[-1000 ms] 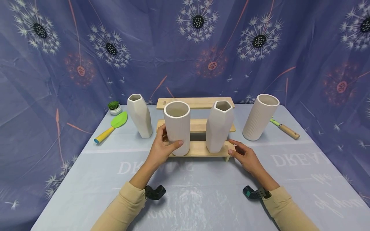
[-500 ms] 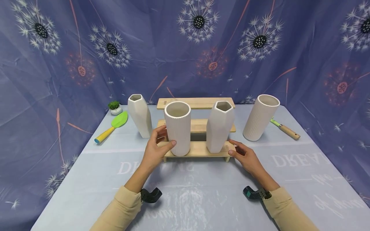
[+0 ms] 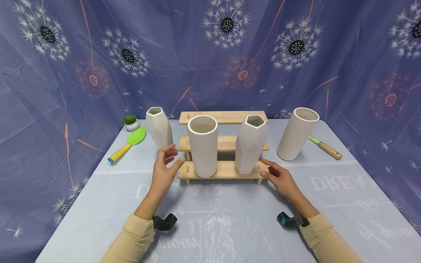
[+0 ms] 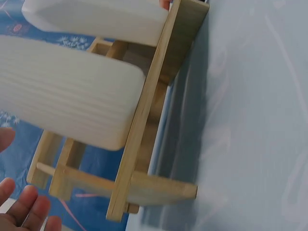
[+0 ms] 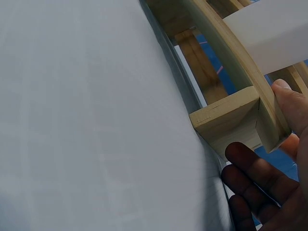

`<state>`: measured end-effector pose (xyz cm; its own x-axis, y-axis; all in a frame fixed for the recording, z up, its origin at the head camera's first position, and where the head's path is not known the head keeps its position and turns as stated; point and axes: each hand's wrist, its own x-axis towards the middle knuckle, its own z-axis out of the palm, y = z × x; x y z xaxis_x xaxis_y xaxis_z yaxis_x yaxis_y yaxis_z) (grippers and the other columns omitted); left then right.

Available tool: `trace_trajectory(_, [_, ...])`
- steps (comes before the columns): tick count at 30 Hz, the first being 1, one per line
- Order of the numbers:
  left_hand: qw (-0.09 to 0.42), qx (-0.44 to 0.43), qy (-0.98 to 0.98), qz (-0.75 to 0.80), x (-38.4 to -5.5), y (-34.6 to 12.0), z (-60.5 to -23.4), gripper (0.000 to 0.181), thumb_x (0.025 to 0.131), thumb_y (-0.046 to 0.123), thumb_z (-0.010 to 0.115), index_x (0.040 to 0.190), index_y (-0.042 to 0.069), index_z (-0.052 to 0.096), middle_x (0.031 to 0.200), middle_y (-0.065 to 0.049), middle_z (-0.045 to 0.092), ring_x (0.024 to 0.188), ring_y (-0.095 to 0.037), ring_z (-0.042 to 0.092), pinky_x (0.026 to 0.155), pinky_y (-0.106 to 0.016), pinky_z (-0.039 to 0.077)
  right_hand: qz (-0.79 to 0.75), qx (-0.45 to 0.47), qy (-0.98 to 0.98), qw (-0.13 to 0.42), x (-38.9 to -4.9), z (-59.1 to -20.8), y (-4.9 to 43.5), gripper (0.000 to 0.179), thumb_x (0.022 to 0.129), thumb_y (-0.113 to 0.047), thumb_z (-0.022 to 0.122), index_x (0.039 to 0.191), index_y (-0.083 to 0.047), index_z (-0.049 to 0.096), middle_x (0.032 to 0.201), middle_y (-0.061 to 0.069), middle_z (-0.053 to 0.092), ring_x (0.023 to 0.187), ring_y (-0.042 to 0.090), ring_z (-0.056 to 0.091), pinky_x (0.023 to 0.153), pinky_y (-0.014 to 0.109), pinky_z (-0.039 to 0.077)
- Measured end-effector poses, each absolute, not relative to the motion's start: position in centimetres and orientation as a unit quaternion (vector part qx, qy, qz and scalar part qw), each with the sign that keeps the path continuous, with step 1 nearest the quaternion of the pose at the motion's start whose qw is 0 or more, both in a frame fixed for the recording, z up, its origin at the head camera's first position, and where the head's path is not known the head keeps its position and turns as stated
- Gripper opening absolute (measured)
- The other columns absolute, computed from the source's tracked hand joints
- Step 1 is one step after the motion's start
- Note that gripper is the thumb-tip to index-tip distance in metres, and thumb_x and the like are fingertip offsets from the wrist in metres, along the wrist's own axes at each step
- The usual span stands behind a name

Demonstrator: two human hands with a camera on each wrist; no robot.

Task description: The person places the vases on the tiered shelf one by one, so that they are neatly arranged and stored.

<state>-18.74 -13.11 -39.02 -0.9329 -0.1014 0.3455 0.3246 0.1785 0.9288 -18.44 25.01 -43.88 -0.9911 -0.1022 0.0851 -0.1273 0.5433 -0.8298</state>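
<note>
A tiered wooden plant stand point(image 3: 225, 168) bears two white vases on its lowest board. The ribbed cylindrical vase point(image 3: 203, 149) stands upright on the left, and the faceted vase point(image 3: 250, 146) stands on the right. My left hand point(image 3: 162, 173) is off to the left of the stand, fingers apart and holding nothing; the left wrist view shows a gap between its fingertips point(image 4: 30, 195) and the ribbed vase. At the lowest board's right end, my right hand point(image 3: 279, 178) pinches the wood between thumb and index finger, while the other fingers hang loosely beneath in the right wrist view.
Another faceted vase point(image 3: 159, 128) stands at the left, behind my left hand. Farther left lie a green trowel with a yellow handle point(image 3: 127, 144) and a small potted succulent point(image 3: 131, 122). At the right are another ribbed vase point(image 3: 296, 135) and a wooden-handled tool point(image 3: 329, 149).
My left hand has let go of the ribbed vase and drawn back to the left. The vase stays on the lowest board. My right hand has kept its place on the stand.
</note>
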Motion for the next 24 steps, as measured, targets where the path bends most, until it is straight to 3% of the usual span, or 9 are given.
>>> trace_trajectory(3, [0.194, -0.056, -0.743, -0.638, -19.1, -13.6, -39.1, 0.053, 0.083, 0.004, 0.069, 0.130, 0.000, 0.045, 0.120, -0.018, 0.052, 0.109, -0.016, 0.049, 0.101, -0.044, 0.036, 0.469, 0.064, -0.881, 0.015, -17.8, -42.7, 24.4, 0.050, 0.092, -0.025, 0.062, 0.138, -0.011, 0.049, 0.125, 0.017, 0.059, 0.097, 0.007, 0.051, 0.078, 0.018, 0.045])
trace_trajectory(7, [0.215, -0.037, -0.736, -0.641, -19.6, -14.3, -39.2, 0.053, 0.083, 0.004, 0.069, 0.130, -0.001, 0.044, 0.121, -0.022, 0.051, 0.109, -0.019, 0.049, 0.100, -0.045, 0.036, 0.465, 0.063, -0.883, 0.017, -17.5, -42.1, 24.2, 0.050, 0.092, -0.024, 0.061, 0.137, -0.008, 0.049, 0.121, 0.019, 0.060, 0.094, 0.007, 0.052, 0.076, 0.018, 0.044])
trace_trajectory(12, [0.225, -0.014, -0.725, -0.651, -20.1, -15.0, -39.4, 0.054, 0.083, 0.004, 0.069, 0.131, 0.001, 0.044, 0.122, -0.022, 0.049, 0.113, -0.031, 0.047, 0.101, -0.045, 0.035, 0.471, 0.065, -0.880, 0.015, -18.3, -43.8, 24.9, 0.050, 0.091, -0.027, 0.062, 0.138, -0.015, 0.049, 0.126, 0.017, 0.058, 0.104, 0.019, 0.054, 0.080, 0.024, 0.046])
trace_trajectory(15, [0.224, 0.002, -0.722, -0.655, -20.3, -15.3, -39.2, 0.056, 0.083, 0.005, 0.069, 0.132, 0.001, 0.042, 0.124, -0.020, 0.047, 0.115, -0.031, 0.045, 0.103, -0.045, 0.034, 0.470, 0.066, -0.880, 0.015, -18.8, -44.8, 25.4, 0.051, 0.091, -0.032, 0.062, 0.139, -0.019, 0.048, 0.132, 0.014, 0.056, 0.111, 0.024, 0.053, 0.084, 0.026, 0.046])
trace_trajectory(24, [0.221, 0.034, -0.716, -0.662, -19.6, -15.4, -37.6, 0.064, 0.082, 0.000, 0.067, 0.137, -0.006, 0.034, 0.131, -0.029, 0.038, 0.123, -0.039, 0.038, 0.107, -0.049, 0.029, 0.484, 0.070, -0.872, 0.023, -19.0, -45.3, 25.7, 0.052, 0.089, -0.037, 0.064, 0.136, -0.021, 0.051, 0.110, 0.011, 0.064, 0.089, 0.008, 0.055, 0.068, 0.023, 0.046])
